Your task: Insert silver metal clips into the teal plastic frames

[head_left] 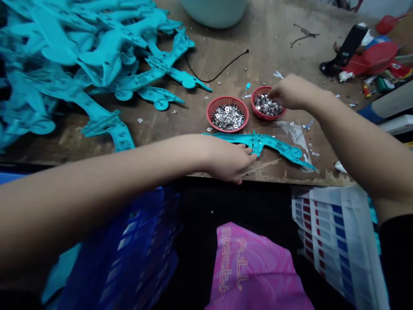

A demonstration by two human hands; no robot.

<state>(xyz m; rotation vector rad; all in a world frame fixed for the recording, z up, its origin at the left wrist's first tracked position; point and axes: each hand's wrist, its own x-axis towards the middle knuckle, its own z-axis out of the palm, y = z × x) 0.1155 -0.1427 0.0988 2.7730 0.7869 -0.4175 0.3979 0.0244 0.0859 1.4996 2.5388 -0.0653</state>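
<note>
A long teal plastic part (279,146) lies along the front edge of the wooden table. My left hand (230,161) rests flat on its near side, fingers stretched out and touching it about the middle. Past the part stand two small red baskets. The left basket (211,103) holds many small shiny metal pieces. In the right basket (266,117) are bent metal clips (265,103). My right hand (288,92) reaches into that basket with its fingers bent together; the fingertips are hidden, so what they pinch does not show.
A big heap of teal parts (97,47) covers the left of the table. At the back stands a pale tub (214,13); a black cord (222,71) lies before it. Clutter with a red dish (376,58) is at right. Blue (129,241) and white (348,228) crates flank my lap.
</note>
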